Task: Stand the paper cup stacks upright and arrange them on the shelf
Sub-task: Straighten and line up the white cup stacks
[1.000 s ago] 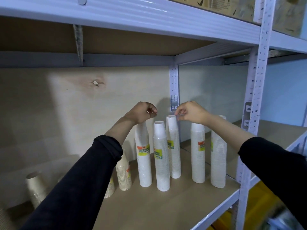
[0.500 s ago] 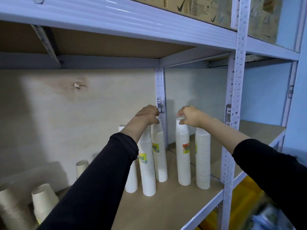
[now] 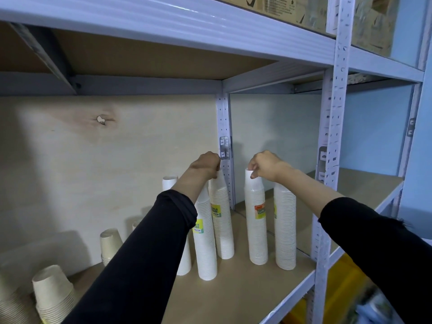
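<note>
Five white cup stacks [image 3: 206, 251] stand up straight on the shelf board [image 3: 245, 291], close together near its right end. The left hand [image 3: 207, 166] curls its fingers over the top of the back stack [image 3: 222, 220] by the metal post [image 3: 225, 127], and the right hand [image 3: 264, 163] pinches the rim of the orange-label stack [image 3: 257, 232], with both arms reaching straight out. There is bare board in front, up to the front edge, small tan cups [image 3: 54, 288] sit far off to the left, and both hands hold the same stacks as a moment ago
</note>
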The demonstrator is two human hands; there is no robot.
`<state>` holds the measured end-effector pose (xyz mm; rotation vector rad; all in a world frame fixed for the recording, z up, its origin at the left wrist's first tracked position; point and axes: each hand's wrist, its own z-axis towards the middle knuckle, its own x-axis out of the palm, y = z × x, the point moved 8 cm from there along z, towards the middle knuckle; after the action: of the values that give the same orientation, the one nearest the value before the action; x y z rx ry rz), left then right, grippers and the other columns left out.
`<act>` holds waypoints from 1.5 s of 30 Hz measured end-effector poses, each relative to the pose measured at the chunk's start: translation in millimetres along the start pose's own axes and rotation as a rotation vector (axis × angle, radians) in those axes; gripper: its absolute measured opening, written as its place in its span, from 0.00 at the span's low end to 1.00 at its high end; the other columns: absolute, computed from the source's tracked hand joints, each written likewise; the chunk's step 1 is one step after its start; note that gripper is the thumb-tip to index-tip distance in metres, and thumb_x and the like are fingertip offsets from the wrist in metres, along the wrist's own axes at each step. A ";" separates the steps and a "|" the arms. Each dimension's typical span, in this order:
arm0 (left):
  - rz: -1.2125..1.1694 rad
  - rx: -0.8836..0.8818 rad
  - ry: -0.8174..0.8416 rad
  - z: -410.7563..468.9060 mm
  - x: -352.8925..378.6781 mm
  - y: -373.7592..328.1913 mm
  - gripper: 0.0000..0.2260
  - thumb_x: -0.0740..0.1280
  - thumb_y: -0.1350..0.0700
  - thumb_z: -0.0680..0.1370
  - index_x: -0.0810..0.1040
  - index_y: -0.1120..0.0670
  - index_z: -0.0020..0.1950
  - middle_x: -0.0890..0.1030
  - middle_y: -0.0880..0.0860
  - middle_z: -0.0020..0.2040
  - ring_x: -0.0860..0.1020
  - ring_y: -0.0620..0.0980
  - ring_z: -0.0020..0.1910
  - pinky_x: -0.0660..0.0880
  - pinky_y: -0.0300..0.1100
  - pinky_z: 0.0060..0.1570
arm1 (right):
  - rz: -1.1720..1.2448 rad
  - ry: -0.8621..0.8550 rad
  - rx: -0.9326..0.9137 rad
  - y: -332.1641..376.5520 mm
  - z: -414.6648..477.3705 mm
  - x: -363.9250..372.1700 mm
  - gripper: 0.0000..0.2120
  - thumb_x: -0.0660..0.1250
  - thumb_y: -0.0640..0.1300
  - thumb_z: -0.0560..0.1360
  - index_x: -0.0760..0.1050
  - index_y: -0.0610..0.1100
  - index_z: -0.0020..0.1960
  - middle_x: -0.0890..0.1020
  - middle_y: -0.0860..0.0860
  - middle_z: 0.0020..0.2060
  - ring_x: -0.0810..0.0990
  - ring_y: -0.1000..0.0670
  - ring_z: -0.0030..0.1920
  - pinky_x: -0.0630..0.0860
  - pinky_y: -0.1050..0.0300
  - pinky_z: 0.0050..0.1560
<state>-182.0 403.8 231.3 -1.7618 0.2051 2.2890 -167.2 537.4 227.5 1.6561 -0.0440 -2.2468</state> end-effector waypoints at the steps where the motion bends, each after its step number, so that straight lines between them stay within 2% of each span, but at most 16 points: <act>1: 0.000 0.001 0.000 0.9 0.4 -0.6 0.13 0.67 0.64 0.76 0.76 0.63 0.60 0.74 0.61 0.64 0.75 0.59 0.61 0.73 0.44 0.58 | 0.011 -0.001 0.001 0.3 0.5 0.4 0.17 0.70 0.38 0.71 0.77 0.37 0.59 0.80 0.41 0.58 0.77 0.43 0.59 0.71 0.57 0.59; 9: -0.018 0.022 -0.032 7.9 -3.1 -9.5 0.12 0.69 0.59 0.75 0.79 0.61 0.57 0.75 0.60 0.62 0.76 0.58 0.60 0.74 0.45 0.56 | 0.036 -0.019 0.029 6.1 6.2 4.7 0.15 0.71 0.42 0.71 0.79 0.34 0.54 0.80 0.39 0.55 0.77 0.41 0.56 0.73 0.53 0.56; 14: -0.006 -0.033 -0.068 11.4 -3.2 -13.3 0.16 0.71 0.56 0.74 0.77 0.61 0.59 0.74 0.60 0.62 0.74 0.58 0.61 0.74 0.47 0.56 | 0.020 -0.068 0.046 11.0 5.8 4.9 0.15 0.71 0.43 0.70 0.78 0.34 0.53 0.80 0.38 0.53 0.78 0.39 0.55 0.74 0.53 0.53; 20: -0.049 -0.087 -0.071 14.5 -0.7 -17.3 0.17 0.71 0.57 0.73 0.76 0.61 0.60 0.74 0.59 0.63 0.74 0.57 0.62 0.75 0.45 0.55 | -0.012 -0.111 0.068 14.3 5.3 4.5 0.15 0.71 0.43 0.70 0.77 0.34 0.51 0.80 0.37 0.52 0.78 0.38 0.53 0.73 0.54 0.48; 26: -0.071 -0.098 -0.100 12.4 -0.8 -15.1 0.16 0.71 0.59 0.74 0.76 0.62 0.59 0.75 0.60 0.61 0.75 0.58 0.61 0.75 0.45 0.56 | 0.001 -0.139 0.084 10.9 2.8 5.9 0.15 0.70 0.43 0.71 0.77 0.34 0.52 0.79 0.38 0.52 0.77 0.38 0.54 0.74 0.53 0.51; 30: -0.087 -0.094 -0.113 10.7 0.6 -17.1 0.15 0.70 0.59 0.74 0.76 0.63 0.59 0.75 0.60 0.61 0.75 0.58 0.61 0.74 0.45 0.56 | 0.001 -0.152 0.086 13.6 0.4 6.8 0.12 0.69 0.42 0.72 0.77 0.33 0.49 0.79 0.37 0.47 0.78 0.38 0.52 0.68 0.57 0.43; 32: -0.092 -0.086 -0.118 9.0 1.5 -17.9 0.15 0.69 0.60 0.74 0.76 0.63 0.59 0.75 0.61 0.61 0.75 0.59 0.60 0.74 0.45 0.56 | -0.005 -0.147 0.081 15.0 -0.6 7.1 0.12 0.68 0.42 0.72 0.77 0.33 0.49 0.79 0.37 0.47 0.78 0.38 0.51 0.67 0.58 0.43; 35: -0.085 -0.073 -0.127 4.5 1.8 -17.0 0.14 0.68 0.59 0.75 0.76 0.62 0.59 0.76 0.61 0.60 0.76 0.59 0.59 0.74 0.46 0.55 | -0.005 -0.131 0.071 15.3 -2.2 7.0 0.14 0.68 0.44 0.73 0.77 0.34 0.51 0.80 0.38 0.51 0.78 0.39 0.52 0.69 0.58 0.44; 40: -0.085 -0.036 -0.188 -10.2 -2.0 -17.6 0.12 0.62 0.60 0.77 0.75 0.64 0.59 0.76 0.63 0.60 0.75 0.62 0.58 0.73 0.47 0.54 | 0.017 -0.107 0.092 6.1 -7.8 -2.3 0.17 0.67 0.47 0.73 0.77 0.33 0.53 0.81 0.39 0.52 0.78 0.40 0.53 0.74 0.54 0.51; 43: -0.083 0.010 -0.268 -25.3 -1.4 -25.1 0.12 0.59 0.62 0.78 0.75 0.64 0.58 0.76 0.63 0.60 0.75 0.62 0.58 0.73 0.47 0.53 | 0.011 -0.140 0.081 -0.3 -17.2 -14.5 0.16 0.65 0.45 0.74 0.78 0.32 0.53 0.81 0.38 0.52 0.78 0.40 0.54 0.74 0.51 0.54; 45: -0.074 0.031 -0.313 -36.4 5.2 -29.6 0.14 0.59 0.61 0.78 0.73 0.64 0.62 0.75 0.61 0.62 0.73 0.60 0.60 0.72 0.48 0.55 | -0.006 -0.186 0.067 -4.3 -25.5 -24.1 0.14 0.64 0.41 0.74 0.77 0.32 0.55 0.80 0.37 0.55 0.77 0.39 0.56 0.73 0.51 0.57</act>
<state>-141.2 423.4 217.9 -1.3482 0.1141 2.4508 -138.4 553.1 240.6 1.4753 -0.1619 -2.4214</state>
